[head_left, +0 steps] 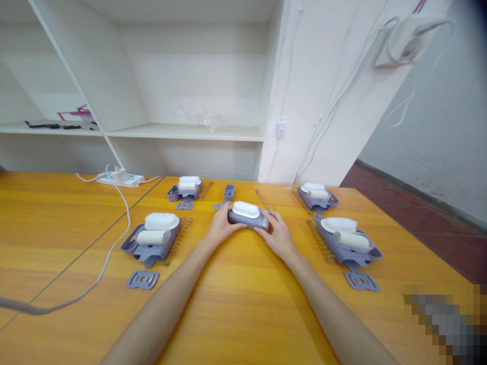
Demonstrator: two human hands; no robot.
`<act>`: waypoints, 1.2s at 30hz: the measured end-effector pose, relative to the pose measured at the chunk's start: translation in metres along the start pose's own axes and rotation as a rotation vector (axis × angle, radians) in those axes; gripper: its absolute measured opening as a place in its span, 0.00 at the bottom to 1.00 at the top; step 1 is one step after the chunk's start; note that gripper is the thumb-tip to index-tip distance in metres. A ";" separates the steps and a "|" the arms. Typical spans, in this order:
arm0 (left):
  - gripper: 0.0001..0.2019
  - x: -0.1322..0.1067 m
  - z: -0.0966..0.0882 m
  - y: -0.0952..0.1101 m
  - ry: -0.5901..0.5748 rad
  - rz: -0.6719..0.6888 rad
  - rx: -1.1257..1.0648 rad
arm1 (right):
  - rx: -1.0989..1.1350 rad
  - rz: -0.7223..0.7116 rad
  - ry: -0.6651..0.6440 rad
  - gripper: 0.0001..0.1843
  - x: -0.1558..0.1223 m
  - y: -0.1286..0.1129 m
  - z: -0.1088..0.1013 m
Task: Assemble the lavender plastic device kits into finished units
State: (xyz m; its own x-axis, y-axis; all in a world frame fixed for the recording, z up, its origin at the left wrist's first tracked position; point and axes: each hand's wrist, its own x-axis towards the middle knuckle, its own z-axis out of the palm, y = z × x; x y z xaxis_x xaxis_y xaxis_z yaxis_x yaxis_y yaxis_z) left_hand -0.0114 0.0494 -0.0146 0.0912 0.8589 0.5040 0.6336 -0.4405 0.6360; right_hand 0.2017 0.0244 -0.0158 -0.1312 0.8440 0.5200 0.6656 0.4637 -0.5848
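Both hands are closed around a grey-purple plastic housing (249,221) topped by a white oval piece (245,209); it lies low over the middle of the table. My left hand (222,222) grips its left end, thumb along the near side. At the other end, my right hand (277,230) pinches the right side. Just behind it are a small grey oval cup (229,191), a coil spring (264,198) and a flat slotted grey plate (219,206), partly hidden by the left hand.
Similar sets of grey housings with white cylinders stand at left (154,237), back left (187,187), right (352,241) and back right (316,195), with springs and slotted plates beside them. A white cable (127,213) runs from a power strip (120,177). Shelves rise behind.
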 end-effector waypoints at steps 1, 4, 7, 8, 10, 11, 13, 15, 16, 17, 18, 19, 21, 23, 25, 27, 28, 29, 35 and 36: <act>0.32 0.001 -0.001 0.000 -0.004 -0.002 -0.030 | 0.001 0.003 -0.001 0.27 0.000 0.000 -0.001; 0.29 0.002 -0.003 -0.001 0.009 0.012 -0.078 | 0.001 0.013 -0.002 0.27 0.001 -0.001 -0.002; 0.29 0.002 -0.004 -0.001 0.024 -0.012 -0.079 | 0.005 0.016 -0.005 0.27 0.001 -0.001 -0.002; 0.29 0.002 -0.005 -0.001 0.021 -0.031 -0.080 | 0.008 0.015 -0.005 0.27 0.001 -0.001 -0.002; 0.29 0.001 -0.006 0.000 0.014 -0.074 -0.084 | 0.015 0.013 -0.005 0.27 0.001 -0.001 -0.002; 0.29 0.002 -0.006 0.001 0.012 -0.091 -0.088 | 0.019 0.011 -0.004 0.27 0.001 0.000 -0.002; 0.29 0.002 -0.007 0.004 0.017 -0.115 -0.099 | 0.027 0.008 -0.001 0.27 0.001 0.000 -0.002; 0.29 0.003 -0.008 0.007 0.021 -0.133 -0.114 | 0.033 0.008 -0.001 0.27 0.001 0.001 -0.002; 0.29 0.003 -0.009 0.008 0.021 -0.146 -0.122 | 0.035 0.010 0.000 0.27 0.001 0.001 -0.002; 0.29 0.003 -0.009 0.009 0.020 -0.160 -0.128 | 0.036 0.013 0.000 0.27 0.001 0.001 -0.002; 0.29 0.003 -0.009 0.009 0.017 -0.174 -0.134 | 0.037 0.015 -0.001 0.27 0.001 0.002 -0.002; 0.29 0.003 -0.009 0.010 0.015 -0.186 -0.140 | 0.038 0.016 -0.003 0.27 0.001 0.001 -0.002; 0.29 0.003 -0.008 0.010 0.013 -0.198 -0.155 | 0.040 0.019 -0.009 0.27 0.001 0.001 -0.003; 0.29 0.003 -0.008 0.009 0.019 -0.196 -0.176 | 0.041 0.024 -0.015 0.27 0.002 0.000 -0.003; 0.29 0.002 -0.007 0.008 0.024 -0.187 -0.190 | 0.041 0.027 -0.016 0.26 0.002 0.001 -0.003; 0.29 0.001 -0.006 0.008 0.030 -0.167 -0.178 | 0.043 0.024 -0.017 0.26 0.002 0.002 -0.002; 0.29 0.001 -0.005 0.008 0.035 -0.152 -0.161 | 0.046 0.022 -0.019 0.26 0.001 0.002 -0.001; 0.28 0.001 -0.005 0.008 0.042 -0.136 -0.141 | 0.050 0.020 -0.021 0.27 0.001 0.003 0.000; 0.28 -0.001 -0.002 0.008 0.056 -0.089 -0.099 | 0.034 0.038 -0.026 0.28 -0.001 0.003 0.004; 0.28 -0.002 -0.002 0.009 0.053 -0.085 -0.095 | 0.027 0.035 -0.023 0.28 -0.001 0.002 0.004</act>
State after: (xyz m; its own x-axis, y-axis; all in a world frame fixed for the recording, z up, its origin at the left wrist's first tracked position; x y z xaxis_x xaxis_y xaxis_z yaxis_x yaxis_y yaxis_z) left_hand -0.0072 0.0438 -0.0088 -0.0016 0.8802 0.4747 0.5617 -0.3919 0.7286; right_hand 0.1999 0.0259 -0.0200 -0.1252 0.8658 0.4845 0.6497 0.4406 -0.6195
